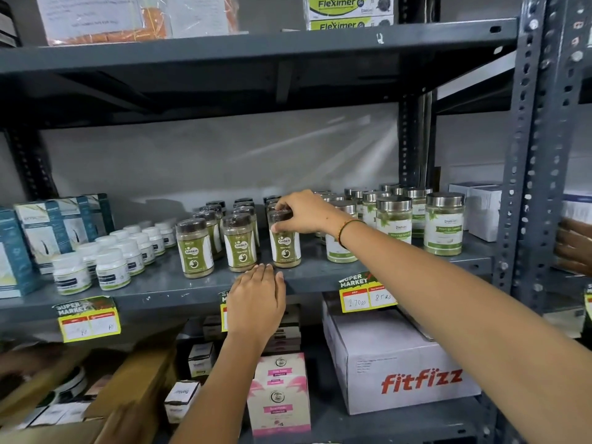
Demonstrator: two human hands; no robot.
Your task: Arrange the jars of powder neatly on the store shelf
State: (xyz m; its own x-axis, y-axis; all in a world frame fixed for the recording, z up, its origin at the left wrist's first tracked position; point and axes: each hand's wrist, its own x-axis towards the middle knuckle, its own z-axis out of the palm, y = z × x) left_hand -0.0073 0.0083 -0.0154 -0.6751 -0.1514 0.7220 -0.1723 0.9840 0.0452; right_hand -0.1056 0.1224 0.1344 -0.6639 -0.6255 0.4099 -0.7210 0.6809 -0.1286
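Three rows of green-labelled powder jars with dark lids stand on the grey middle shelf [160, 280]. My right hand [304, 213] grips the front jar of the right row [286, 248] around its lid, and the jar stands upright on the shelf. The front jars of the left row [194, 248] and the middle row [239, 243] stand beside it. My left hand [258, 299] lies flat on the shelf's front edge, fingers together, just below the middle and right jars, holding nothing.
Taller jars with silver lids [443, 224] stand to the right, small white bottles [112, 269] and blue boxes [61, 225] to the left. A white "fitfizz" carton [400, 363] and pink boxes [280, 395] sit on the shelf below. Another person's hand [575, 245] shows at the right edge.
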